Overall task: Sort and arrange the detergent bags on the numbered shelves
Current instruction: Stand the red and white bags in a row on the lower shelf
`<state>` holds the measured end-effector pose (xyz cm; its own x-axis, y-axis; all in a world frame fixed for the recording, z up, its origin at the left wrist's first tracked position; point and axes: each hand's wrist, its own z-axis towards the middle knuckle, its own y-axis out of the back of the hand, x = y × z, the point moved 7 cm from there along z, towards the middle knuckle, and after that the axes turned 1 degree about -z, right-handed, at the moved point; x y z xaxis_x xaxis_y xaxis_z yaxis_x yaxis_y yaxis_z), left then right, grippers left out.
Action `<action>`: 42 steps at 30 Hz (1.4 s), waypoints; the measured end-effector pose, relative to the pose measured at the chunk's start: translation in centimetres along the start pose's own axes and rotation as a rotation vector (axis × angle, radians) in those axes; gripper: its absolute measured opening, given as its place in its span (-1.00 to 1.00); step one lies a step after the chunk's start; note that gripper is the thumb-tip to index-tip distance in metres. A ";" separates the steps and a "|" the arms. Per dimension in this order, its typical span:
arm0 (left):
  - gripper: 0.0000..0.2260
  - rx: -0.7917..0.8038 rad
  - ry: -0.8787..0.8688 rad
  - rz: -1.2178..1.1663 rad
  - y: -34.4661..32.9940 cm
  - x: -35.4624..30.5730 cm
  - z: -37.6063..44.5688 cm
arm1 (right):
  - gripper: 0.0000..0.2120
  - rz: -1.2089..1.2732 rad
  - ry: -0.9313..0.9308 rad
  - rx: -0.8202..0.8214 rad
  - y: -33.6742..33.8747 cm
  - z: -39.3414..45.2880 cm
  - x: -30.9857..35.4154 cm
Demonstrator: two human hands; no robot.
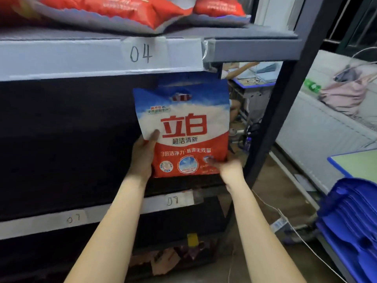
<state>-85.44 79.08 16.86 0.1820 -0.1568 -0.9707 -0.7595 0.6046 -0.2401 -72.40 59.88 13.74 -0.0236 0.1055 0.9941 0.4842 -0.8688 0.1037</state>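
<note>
1. Dark metal shelving (271, 127) fills the view, with paper labels on its edges: "04" (141, 53) up top, "08" (172, 200) lower down.
2. Upright at the right end of the shelf above "08": the blue, white and red detergent bag (184, 127).
3. Left hand (142, 156) grips its left edge, thumb on the front.
4. Right hand (227, 168) pinches the bottom right corner.
5. More red bags (114, 9) lie flat on the "04" shelf.

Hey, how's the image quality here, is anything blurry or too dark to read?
Head view: the right hand is motion-blurred; the detergent bag print reads sharp; the 04 label is bright and legible; the shelf bay behind the bag is nearly black; shelf edges bow from wide-angle distortion.
</note>
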 end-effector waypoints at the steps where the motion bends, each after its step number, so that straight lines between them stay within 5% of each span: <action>1: -0.87 0.001 0.001 0.011 -0.7 -0.1 1.4 | -0.73 -0.002 -0.009 0.005 -0.1 1.7 0.1; 12: -0.92 -0.179 0.091 0.013 -3.7 1.8 11.3 | -0.68 -0.144 -0.073 -0.113 -2.1 14.0 -1.7; 25: -0.80 -0.118 0.069 0.112 -4.7 2.6 14.6 | -0.57 -0.184 -0.092 -0.100 -2.1 16.8 -2.2; 34: -0.69 -0.221 -0.036 0.681 -1.4 2.9 9.5 | -0.69 -0.433 0.048 -0.199 -0.2 11.7 -2.2; 39: -0.74 0.051 -0.291 1.101 -0.7 3.7 3.3 | -0.59 -0.663 0.078 -0.081 -1.9 4.9 -2.2; 42: -0.71 0.189 -0.285 1.339 0.1 3.5 -0.8 | -0.57 -0.832 0.168 0.030 -3.7 -0.1 -1.4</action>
<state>-85.36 77.99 13.41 -0.4747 0.7718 -0.4230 -0.3640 0.2655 0.8928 -74.23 62.96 11.99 -0.5105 0.6290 0.5863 0.2749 -0.5267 0.8044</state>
